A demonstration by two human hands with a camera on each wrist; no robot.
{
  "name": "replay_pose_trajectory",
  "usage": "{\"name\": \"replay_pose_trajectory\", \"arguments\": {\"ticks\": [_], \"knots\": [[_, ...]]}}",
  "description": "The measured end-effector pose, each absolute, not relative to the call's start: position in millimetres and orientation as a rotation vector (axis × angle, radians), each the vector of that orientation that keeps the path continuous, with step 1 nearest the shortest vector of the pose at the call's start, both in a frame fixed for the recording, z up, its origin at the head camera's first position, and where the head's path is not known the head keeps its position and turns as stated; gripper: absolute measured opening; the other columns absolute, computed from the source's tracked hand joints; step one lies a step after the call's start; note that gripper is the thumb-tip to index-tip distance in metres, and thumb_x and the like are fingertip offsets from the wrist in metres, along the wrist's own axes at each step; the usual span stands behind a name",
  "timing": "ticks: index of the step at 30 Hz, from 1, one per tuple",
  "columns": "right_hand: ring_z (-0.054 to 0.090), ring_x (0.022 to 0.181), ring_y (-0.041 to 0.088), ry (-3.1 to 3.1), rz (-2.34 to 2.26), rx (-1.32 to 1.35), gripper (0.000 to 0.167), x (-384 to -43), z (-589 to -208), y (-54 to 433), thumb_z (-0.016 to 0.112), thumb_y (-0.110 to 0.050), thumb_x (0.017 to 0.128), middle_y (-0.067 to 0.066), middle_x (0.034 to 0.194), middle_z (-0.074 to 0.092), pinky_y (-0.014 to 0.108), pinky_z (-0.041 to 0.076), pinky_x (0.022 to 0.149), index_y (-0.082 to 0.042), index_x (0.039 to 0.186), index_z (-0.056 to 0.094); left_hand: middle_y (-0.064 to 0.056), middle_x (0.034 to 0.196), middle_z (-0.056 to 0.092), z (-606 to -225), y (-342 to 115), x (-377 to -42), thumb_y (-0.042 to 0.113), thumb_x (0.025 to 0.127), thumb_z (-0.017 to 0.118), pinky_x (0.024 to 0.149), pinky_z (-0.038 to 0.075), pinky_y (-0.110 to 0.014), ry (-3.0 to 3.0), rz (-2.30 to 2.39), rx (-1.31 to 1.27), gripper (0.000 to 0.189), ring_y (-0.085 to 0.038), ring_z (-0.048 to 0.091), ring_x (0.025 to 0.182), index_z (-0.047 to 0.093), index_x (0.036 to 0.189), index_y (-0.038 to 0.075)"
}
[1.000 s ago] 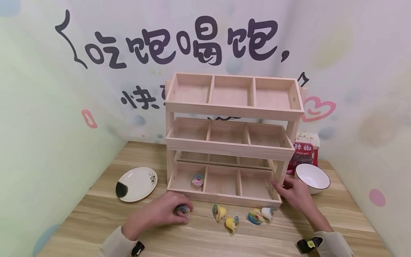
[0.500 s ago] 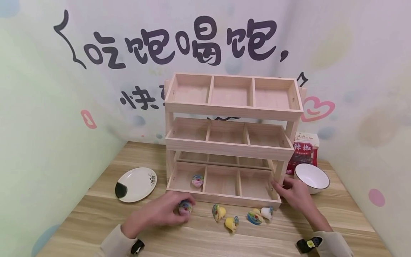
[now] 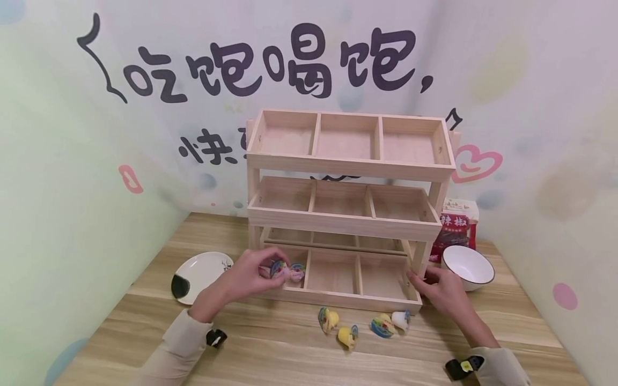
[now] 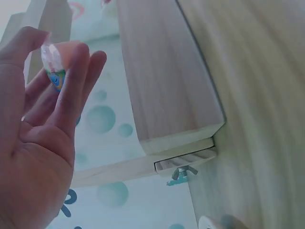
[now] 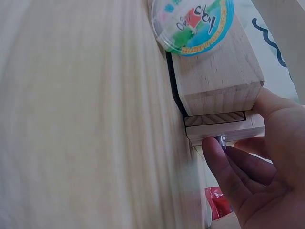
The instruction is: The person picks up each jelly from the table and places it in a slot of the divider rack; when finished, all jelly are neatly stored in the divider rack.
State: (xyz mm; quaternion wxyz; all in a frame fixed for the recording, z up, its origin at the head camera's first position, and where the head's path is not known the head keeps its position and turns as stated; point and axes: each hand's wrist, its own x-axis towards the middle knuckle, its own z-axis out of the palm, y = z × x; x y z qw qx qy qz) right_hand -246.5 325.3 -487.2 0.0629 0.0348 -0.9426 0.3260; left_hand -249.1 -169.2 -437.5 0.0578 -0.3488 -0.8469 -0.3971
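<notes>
My left hand (image 3: 248, 276) pinches a small pink jelly cup (image 3: 278, 269) with a printed lid, over the left compartment of the wooden rack's (image 3: 338, 224) bottom tray. Another pink jelly cup (image 3: 297, 272) lies in that compartment, right beside the held one. In the left wrist view, thumb and fingers hold the cup (image 4: 57, 59) above the tray's front board. My right hand (image 3: 441, 289) grips the right end of the bottom tray. Its fingers rest around the end by a metal bolt (image 5: 221, 141) in the right wrist view.
On the table before the rack lie yellow jelly cups (image 3: 347, 337) and a white one (image 3: 401, 320). A white plate (image 3: 207, 271) is at left, partly behind my left arm. A white bowl (image 3: 468, 262) and a red food bag (image 3: 454, 230) stand at right.
My left hand has lifted the pink jelly cup from the table in front of the rack and moved it up and forward over the bottom left compartment. The right hand has stayed in place.
</notes>
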Motion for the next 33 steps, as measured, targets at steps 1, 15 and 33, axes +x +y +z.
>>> {"name": "replay_pose_trajectory", "arguments": {"ticks": [1,15,33], "knots": [[0.068,0.093,0.025,-2.849,0.981,0.104,0.063,-246.6,-487.3,325.1,0.072,-0.053,0.102,0.019,0.118,0.079,0.026,0.056,0.073,-0.004,0.142,0.070,-0.002,0.099,0.080,-437.2,-169.1,-253.0,0.017,0.094,0.085,0.069,0.063,-0.024,-2.566,-1.181,-1.046,0.023,-0.007,0.074,0.084,0.073,0.114,0.016],[0.068,0.094,0.025,-2.844,1.002,0.088,0.064,-245.2,-485.8,324.8,0.072,-0.056,0.101,0.019,0.118,0.079,0.025,0.056,0.073,-0.004,0.140,0.071,-0.008,0.118,0.077,-445.1,-167.5,-275.1,0.018,0.088,0.086,0.089,0.063,-0.041,-2.556,-0.847,-1.006,0.030,-0.022,0.072,0.105,0.079,0.116,0.009],[0.067,0.095,0.026,-2.858,0.988,0.104,0.066,-247.1,-487.2,326.1,0.073,-0.054,0.101,0.021,0.122,0.078,0.026,0.055,0.073,-0.004,0.144,0.069,-0.008,0.099,0.076,-444.3,-168.6,-271.5,0.012,0.093,0.082,0.075,0.058,-0.030,-2.694,-0.585,-1.116,0.029,-0.015,0.067,0.083,0.071,0.120,0.005]]}}
